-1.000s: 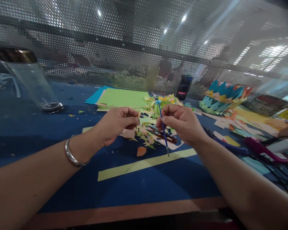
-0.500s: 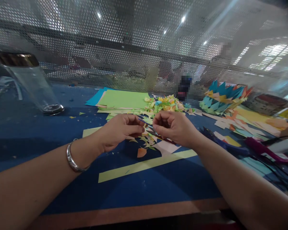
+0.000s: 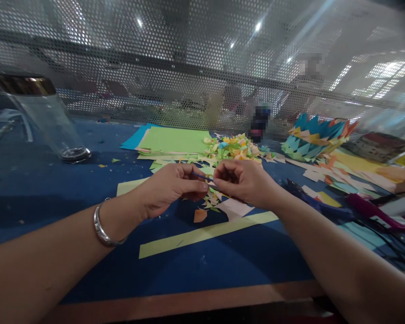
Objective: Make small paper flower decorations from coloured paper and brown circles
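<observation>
A thin blue strip spans the small gap between my two hands; it is too fine to tell whether it is paper. My left hand pinches its left end between thumb and fingers. At the other end, the fingertips of my right hand are closed on it. Small paper scraps lie on the table beneath the fingers, partly hidden by them. In front of the hands a long pale yellow paper strip rests at a slant, with an orange paper piece just behind it.
Stacked green paper sheets lie behind my hands, beside a heap of folded paper bits. A glass bottle stands at left. To the right are a zigzag paper basket, a purple tool and dark cables. Perforated metal screen closes the back.
My left fingers have moved slightly right and down, closer to the right hand. The blue strip now lies a little lower between them. The right hand stays nearly in place.
</observation>
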Demonstrator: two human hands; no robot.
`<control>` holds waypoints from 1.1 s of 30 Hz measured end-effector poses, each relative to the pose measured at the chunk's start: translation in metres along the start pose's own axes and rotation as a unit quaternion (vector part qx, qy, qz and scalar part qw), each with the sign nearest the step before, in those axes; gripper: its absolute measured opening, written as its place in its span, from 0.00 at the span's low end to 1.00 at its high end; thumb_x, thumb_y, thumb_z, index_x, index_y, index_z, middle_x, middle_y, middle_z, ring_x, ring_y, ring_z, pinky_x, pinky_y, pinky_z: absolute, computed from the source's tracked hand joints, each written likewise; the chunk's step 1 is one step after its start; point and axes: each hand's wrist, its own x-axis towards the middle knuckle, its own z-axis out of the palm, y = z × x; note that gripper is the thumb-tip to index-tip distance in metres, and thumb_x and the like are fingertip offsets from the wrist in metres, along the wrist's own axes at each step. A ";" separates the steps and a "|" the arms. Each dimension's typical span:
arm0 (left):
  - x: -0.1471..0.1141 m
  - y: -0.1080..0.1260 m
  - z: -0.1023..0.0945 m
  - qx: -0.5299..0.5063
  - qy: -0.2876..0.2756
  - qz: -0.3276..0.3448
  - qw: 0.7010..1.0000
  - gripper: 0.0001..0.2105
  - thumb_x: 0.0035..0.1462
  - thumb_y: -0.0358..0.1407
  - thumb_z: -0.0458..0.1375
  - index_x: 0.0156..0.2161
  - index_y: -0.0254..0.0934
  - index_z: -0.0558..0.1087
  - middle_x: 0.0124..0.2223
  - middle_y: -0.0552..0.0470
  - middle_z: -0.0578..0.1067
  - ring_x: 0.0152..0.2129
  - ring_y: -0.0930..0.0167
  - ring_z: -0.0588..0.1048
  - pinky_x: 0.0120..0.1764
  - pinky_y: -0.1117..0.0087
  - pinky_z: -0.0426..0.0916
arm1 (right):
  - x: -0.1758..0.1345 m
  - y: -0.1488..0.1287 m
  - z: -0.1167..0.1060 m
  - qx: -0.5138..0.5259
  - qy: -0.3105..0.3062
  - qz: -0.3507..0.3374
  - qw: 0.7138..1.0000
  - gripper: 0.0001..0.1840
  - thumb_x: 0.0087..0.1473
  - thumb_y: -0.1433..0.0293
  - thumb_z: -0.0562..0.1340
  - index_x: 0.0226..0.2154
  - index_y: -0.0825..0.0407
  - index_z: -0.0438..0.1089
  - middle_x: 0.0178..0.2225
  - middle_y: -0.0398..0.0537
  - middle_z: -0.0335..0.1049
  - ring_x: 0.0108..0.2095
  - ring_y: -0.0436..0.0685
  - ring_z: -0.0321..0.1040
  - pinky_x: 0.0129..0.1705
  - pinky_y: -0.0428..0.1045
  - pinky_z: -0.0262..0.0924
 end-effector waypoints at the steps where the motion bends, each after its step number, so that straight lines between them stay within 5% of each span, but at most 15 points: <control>1: 0.000 0.001 0.000 0.008 0.000 -0.002 1.000 0.07 0.50 0.35 0.67 0.31 0.33 0.76 0.29 0.50 0.77 0.27 0.74 0.75 0.34 0.72 0.68 | 0.000 0.000 0.000 -0.002 -0.002 -0.003 1.000 0.05 0.56 0.69 0.62 0.30 0.53 0.67 0.20 0.37 0.60 0.19 0.45 0.53 0.23 0.45 0.50; 7: 0.001 0.004 -0.002 0.040 0.026 -0.029 0.998 0.15 0.54 0.45 0.63 0.26 0.34 0.77 0.27 0.47 0.79 0.24 0.71 0.76 0.29 0.71 0.68 | -0.002 -0.003 0.004 -0.005 -0.005 -0.036 0.999 0.02 0.55 0.71 0.61 0.31 0.52 0.67 0.23 0.39 0.62 0.23 0.47 0.58 0.25 0.44 0.53; 18: -0.001 0.008 -0.010 0.137 -0.061 -0.015 0.989 0.11 0.51 0.42 0.66 0.30 0.34 0.78 0.30 0.45 0.80 0.26 0.69 0.77 0.33 0.68 0.71 | -0.005 -0.008 0.003 -0.067 -0.032 -0.054 0.996 0.01 0.54 0.73 0.61 0.31 0.52 0.69 0.24 0.39 0.66 0.23 0.46 0.60 0.26 0.44 0.54; 23: -0.001 0.010 -0.011 0.286 -0.096 0.046 0.952 0.12 0.58 0.41 0.58 0.29 0.37 0.76 0.26 0.49 0.78 0.25 0.69 0.76 0.31 0.70 0.69 | -0.004 -0.011 0.004 -0.095 -0.042 -0.054 0.993 0.02 0.53 0.74 0.60 0.30 0.53 0.68 0.25 0.40 0.66 0.24 0.47 0.60 0.27 0.45 0.53; 28: -0.002 0.014 -0.012 0.412 -0.053 0.141 0.899 0.13 0.62 0.41 0.53 0.28 0.38 0.74 0.27 0.50 0.78 0.25 0.69 0.74 0.29 0.71 0.63 | -0.003 -0.008 0.002 -0.111 -0.019 -0.068 0.991 0.04 0.57 0.70 0.60 0.32 0.53 0.69 0.25 0.41 0.67 0.25 0.48 0.60 0.28 0.45 0.52; 33: 0.001 0.015 -0.019 0.430 -0.025 0.151 0.890 0.16 0.64 0.43 0.50 0.29 0.38 0.72 0.27 0.52 0.76 0.25 0.70 0.73 0.31 0.72 0.62 | -0.004 -0.004 -0.003 -0.137 -0.008 -0.071 0.988 0.10 0.61 0.64 0.59 0.34 0.52 0.71 0.27 0.44 0.69 0.26 0.49 0.61 0.28 0.46 0.51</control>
